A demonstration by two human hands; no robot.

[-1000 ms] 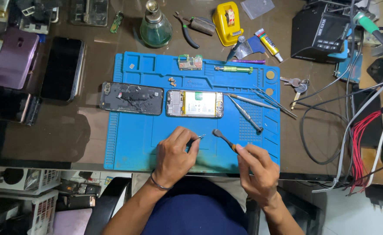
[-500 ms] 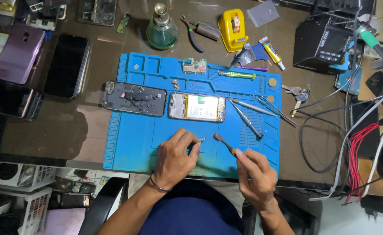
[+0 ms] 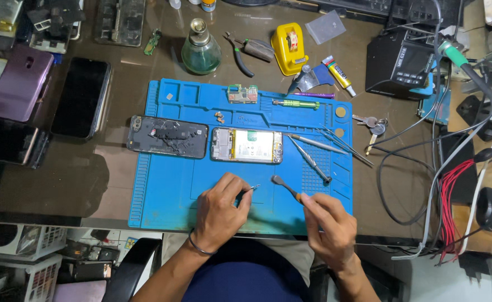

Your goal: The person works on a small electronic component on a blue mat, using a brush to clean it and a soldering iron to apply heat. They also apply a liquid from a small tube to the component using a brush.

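Head view: the left hand rests on the blue mat, fingers curled shut around thin tweezers whose tip pokes out to the right. The right hand, at the mat's near edge, pinches a small spudger between thumb and fingertips, its dark rounded head angled up-left toward the tweezers, the two tips near but apart. Beyond both hands lies an opened phone, face down on the mat, with its cracked back cover just beside it to the left. More tweezers lie to the right.
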